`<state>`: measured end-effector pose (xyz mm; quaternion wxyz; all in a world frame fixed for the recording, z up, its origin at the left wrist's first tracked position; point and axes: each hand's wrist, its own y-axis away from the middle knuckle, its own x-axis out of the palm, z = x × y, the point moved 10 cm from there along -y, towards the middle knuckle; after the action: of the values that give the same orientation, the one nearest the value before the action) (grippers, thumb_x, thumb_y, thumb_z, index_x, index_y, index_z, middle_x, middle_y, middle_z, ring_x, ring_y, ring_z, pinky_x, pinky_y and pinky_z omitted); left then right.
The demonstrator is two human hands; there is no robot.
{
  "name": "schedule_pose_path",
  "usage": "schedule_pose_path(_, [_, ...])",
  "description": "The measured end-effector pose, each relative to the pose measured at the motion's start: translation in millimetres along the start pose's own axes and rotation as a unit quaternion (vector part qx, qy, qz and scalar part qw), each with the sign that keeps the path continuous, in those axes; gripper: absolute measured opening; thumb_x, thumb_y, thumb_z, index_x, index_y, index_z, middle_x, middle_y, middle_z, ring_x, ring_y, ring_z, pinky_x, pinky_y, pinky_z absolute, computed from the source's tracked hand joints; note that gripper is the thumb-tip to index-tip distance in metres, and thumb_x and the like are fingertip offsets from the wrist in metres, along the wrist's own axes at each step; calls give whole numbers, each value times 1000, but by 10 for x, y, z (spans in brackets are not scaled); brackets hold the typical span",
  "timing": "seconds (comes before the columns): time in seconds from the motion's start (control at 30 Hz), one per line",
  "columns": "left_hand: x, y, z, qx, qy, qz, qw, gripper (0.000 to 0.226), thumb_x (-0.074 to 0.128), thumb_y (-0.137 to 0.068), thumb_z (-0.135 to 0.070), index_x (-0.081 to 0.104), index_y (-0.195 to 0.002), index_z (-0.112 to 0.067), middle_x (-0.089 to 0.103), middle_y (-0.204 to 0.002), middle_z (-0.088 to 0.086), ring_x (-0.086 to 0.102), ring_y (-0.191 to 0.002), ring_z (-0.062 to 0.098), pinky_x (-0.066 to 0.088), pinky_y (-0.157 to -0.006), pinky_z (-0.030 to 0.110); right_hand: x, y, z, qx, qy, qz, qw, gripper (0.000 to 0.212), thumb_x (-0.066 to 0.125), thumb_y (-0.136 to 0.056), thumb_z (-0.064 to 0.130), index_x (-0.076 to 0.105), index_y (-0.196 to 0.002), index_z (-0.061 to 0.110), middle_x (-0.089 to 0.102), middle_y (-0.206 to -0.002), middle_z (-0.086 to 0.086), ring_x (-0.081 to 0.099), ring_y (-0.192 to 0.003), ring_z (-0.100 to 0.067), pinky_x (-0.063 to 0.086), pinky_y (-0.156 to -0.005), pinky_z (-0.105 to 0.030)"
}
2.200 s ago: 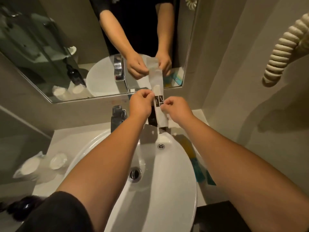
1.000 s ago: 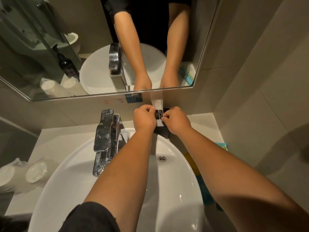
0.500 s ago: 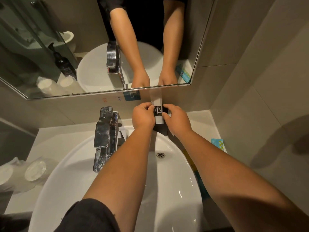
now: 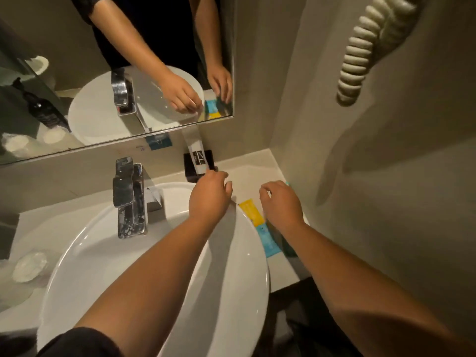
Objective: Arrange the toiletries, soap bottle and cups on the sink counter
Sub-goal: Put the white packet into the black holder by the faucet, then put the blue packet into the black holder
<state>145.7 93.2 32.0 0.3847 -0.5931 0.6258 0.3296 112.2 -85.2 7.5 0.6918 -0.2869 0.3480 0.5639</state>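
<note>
Toiletry packet (image 4: 197, 150) propped against wall, left hand (image 4: 210, 198) grip loose beside it, right hand (image 4: 280, 204) empty, half-open.

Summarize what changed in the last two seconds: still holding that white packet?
No. Both hands let go of the white packet, which now stands in the black holder leaning on the wall. The left hand and right hand have pulled back, empty, toward the yellow sachet. Faucet, basin and wrapped cups look unchanged.

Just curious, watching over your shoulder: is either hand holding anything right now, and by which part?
Neither. The left hand and right hand hover empty; the white sachet leans in its black holder, though the left fingertips may touch it.
</note>
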Motion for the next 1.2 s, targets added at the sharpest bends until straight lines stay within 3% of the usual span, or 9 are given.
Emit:
schedule_pose_path(0.1, [291,92,-330,6,42,55,998,33,50,-94,-26,61,-123,-14,60,-120,13,57,-108,30,42,-85,35,-145,355,-553,65,34,-21,997,26,51,-93,21,72,-92,6,67,-98,-19,62,-88,-37,47,-73,-38])
schedule_pose_path(0.33, [1069,15,-692,-86,155,171,969,24,54,-92,-27,67,-82,-9,67,-89,14,59,-83,30,41,-70,30,12,546,-1082,149,135,62,978,36,46,-96,42,62,-104,11,62,-99,-11,63,-85,-30,55,-71,-40])
schedule_pose_path(0.5, [1530,-85,-525,-160,139,227,951,35,59,-91,-30,69,-96,3,68,-100,20,62,-96,36,49,-84,37,193,466,-1138,197,154,77,965,35,51,-95,41,56,-110,9,58,-105,-12,64,-89,-31,58,-74,-46])
schedule_pose_path(0.63, [1821,-131,-391,-213,171,237,932,37,67,-82,-32,68,-95,2,69,-96,20,65,-92,37,54,-86,43,336,430,-1305,228,59,93,968,31,60,-90,35,59,-105,8,64,-103,-13,64,-91,-33,56,-77,-41])
schedule_pose_path(0.77, [2228,-235,-176,-248,247,243,905,41,67,-62,-37,69,-77,1,71,-81,22,69,-78,40,58,-74,53,415,460,-1497,282,-168,82,941,24,69,-81,22,57,-62,12,62,-63,-6,59,-56,-21,54,-58,-37])
schedule_pose_path(0.83, [1979,-147,-330,-256,292,240,890,31,69,-73,-30,68,-77,1,71,-80,20,69,-72,36,59,-70,45,390,495,-1502,299,-264,73,914,29,68,-85,20,56,-62,7,60,-59,-5,56,-50,-16,50,-54,-31])
schedule_pose_path(0.93, [1712,-81,-516,-254,375,235,860,14,60,-89,-8,64,-76,-5,62,-65,9,56,-50,16,45,-44,20,326,493,-1413,293,-326,75,896,26,65,-88,24,62,-76,0,62,-63,-4,54,-53,-16,49,-57,-32])
schedule_pose_path(1.07, [1291,-207,-589,-200,420,196,863,18,60,-90,-11,64,-72,-13,66,-74,6,60,-66,16,41,-52,21,185,372,-1136,258,-362,64,893,27,63,-88,21,60,-76,-3,45,-53,-3,37,-49,-16,39,-55,-32])
schedule_pose_path(1.2, [637,-325,-497,-158,427,132,881,18,60,-91,-13,63,-74,-16,67,-79,3,61,-67,11,41,-52,17,74,147,-568,193,-354,76,912,15,62,-88,19,68,-73,17,61,-58,6,51,-50,-11,45,-57,-28])
